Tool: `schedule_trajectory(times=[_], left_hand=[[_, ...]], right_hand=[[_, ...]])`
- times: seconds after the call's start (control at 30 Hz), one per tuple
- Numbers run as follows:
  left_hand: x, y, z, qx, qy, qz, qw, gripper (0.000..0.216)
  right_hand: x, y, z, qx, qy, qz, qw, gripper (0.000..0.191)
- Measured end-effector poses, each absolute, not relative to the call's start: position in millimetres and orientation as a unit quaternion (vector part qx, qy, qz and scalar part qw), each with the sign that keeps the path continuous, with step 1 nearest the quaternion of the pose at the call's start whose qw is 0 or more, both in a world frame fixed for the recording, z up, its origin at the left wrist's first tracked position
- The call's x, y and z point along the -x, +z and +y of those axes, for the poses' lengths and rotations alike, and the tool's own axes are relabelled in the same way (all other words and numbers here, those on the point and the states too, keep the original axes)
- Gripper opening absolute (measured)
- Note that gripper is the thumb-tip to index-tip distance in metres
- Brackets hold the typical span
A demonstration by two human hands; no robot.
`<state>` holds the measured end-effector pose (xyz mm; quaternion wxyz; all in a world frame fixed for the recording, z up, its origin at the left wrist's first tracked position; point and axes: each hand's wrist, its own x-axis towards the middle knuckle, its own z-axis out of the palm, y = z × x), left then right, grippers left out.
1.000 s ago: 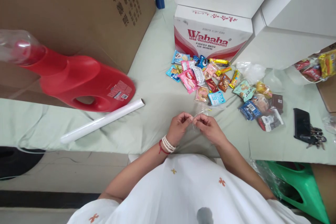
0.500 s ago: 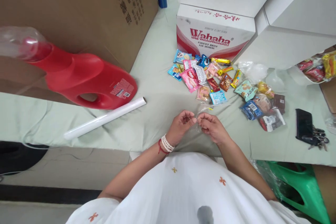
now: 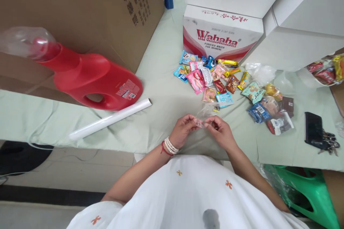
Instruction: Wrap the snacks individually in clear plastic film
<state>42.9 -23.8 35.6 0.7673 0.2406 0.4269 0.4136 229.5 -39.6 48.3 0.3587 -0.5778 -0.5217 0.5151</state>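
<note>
My left hand pinches the edge of a clear plastic bag, with a crumpled bit of film showing at the fingertips. Close beside it, my right hand has thumb and forefinger closed on the same bag's edge. Beyond the hands the bag stretches over the cloth, a small yellow-and-dark item showing at its far end. Just past it lies a pile of snack packets, among them a light-blue packet, a pink wafer packet and a brown cookie packet.
A Wahaba-style water carton stands behind the snacks. More packets, such as a mint-green one, lie right, near a black phone and keys. Left are a red jug, a white roll and a large cardboard box.
My fingertips have parted slightly and my left fingers show crumpled film between them. The far part of the bag looks more spread out. The whole view has shifted a little.
</note>
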Motion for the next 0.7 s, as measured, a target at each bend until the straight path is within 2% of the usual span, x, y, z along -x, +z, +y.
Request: schedule_trajectory(times=[0.17,0.4,0.53,0.7], left_hand=[[-45.3,34.4,-25.4,-0.223,0.394,0.429,0.782,0.043],[-52.1,32.7,-28.1,-0.330,0.402,0.453,0.724,0.037],[-52.6,32.7,-29.5,-0.405,0.397,0.469,0.677,0.034],[-49.6,29.0,-28.7,-0.408,0.409,0.469,0.668,0.035]], right_hand=[[-236.8,37.5,-51.7,0.580,0.434,-0.614,0.314,0.012],[-230.9,52.3,-53.5,0.589,0.346,-0.629,0.371,0.019],[-218.3,53.4,-44.8,0.565,0.391,-0.608,0.399,0.015],[-217.8,45.8,-37.9,0.559,0.522,-0.484,0.425,0.021]])
